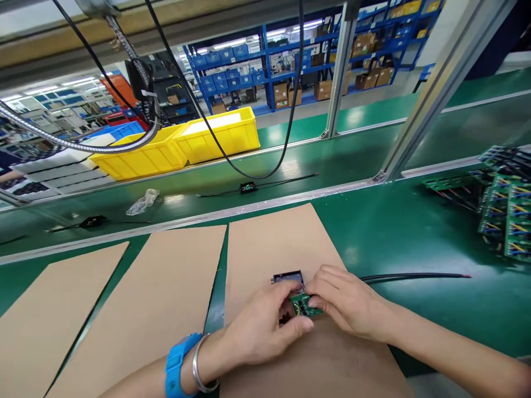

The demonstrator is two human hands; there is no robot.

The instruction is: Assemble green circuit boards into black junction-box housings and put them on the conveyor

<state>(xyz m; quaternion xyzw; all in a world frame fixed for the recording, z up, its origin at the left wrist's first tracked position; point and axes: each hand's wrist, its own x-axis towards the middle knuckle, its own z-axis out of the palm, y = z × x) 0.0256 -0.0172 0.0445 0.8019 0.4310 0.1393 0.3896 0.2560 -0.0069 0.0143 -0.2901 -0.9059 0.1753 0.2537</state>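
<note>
Bench (381, 232), green: runs across the frame from lower right to upper left. Three cardboard sheets (274, 243) lie on it from lower left to lower centre; I work over the rightmost. Two yellow bins (219, 132) stand beyond, upper left of centre. A pile of wired boards (495, 207) sits at the right edge; none that I can make out is cased, so I judge that lot untreated.

My left grip (265, 323), lower centre, is closed around the left end of a circuit board; my right grip (350, 301), just right of it, pinches the board's right end. Black cables (415, 276) extend from behind the right grip toward the right of the frame; their attachment to the board is hidden, so I cannot confirm it.

A small wired unit (248, 188) lies upper centre, past the metal rail, apart from my work.

A dark casing (287, 276) shows just above the board, open side visible, partly covered by my fingers. The circuit board (305, 305), lower centre, is exposed. I judge this piece partway along: both parts are at hand, but board and casing do not appear joined.
</note>
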